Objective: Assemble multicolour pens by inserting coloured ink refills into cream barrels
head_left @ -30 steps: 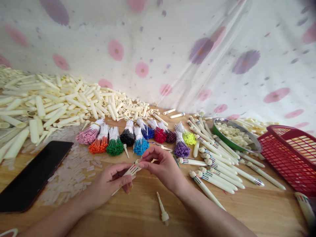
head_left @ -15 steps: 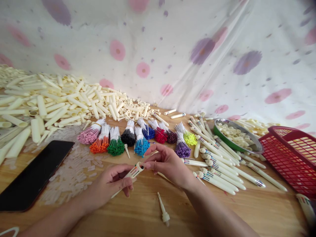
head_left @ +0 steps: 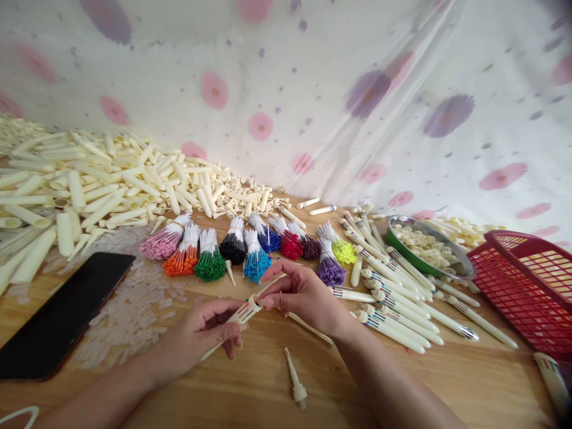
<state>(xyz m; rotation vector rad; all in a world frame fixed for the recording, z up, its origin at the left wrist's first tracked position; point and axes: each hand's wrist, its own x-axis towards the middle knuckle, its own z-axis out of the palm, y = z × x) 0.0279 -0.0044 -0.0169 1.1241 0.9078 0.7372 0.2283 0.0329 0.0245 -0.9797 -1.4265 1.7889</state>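
My left hand is closed around a cream pen barrel with coloured sliders near its top, held slanted above the wooden table. My right hand pinches the barrel's top end with thumb and forefinger; a thin cream refill trails from under it toward the right. A cream pen tip piece lies on the table just in front of both hands. Behind the hands stand bundles of coloured refills, from pink at the left to purple at the right.
A big heap of cream barrels fills the left. A black phone lies at the front left among clear small caps. Assembled pens lie at right, beside a green bowl and a red basket. A flowered cloth hangs behind.
The right hand has shifted slightly at the barrel's top, and a thin refill now shows under it. The left hand has kept its hold nearly still.
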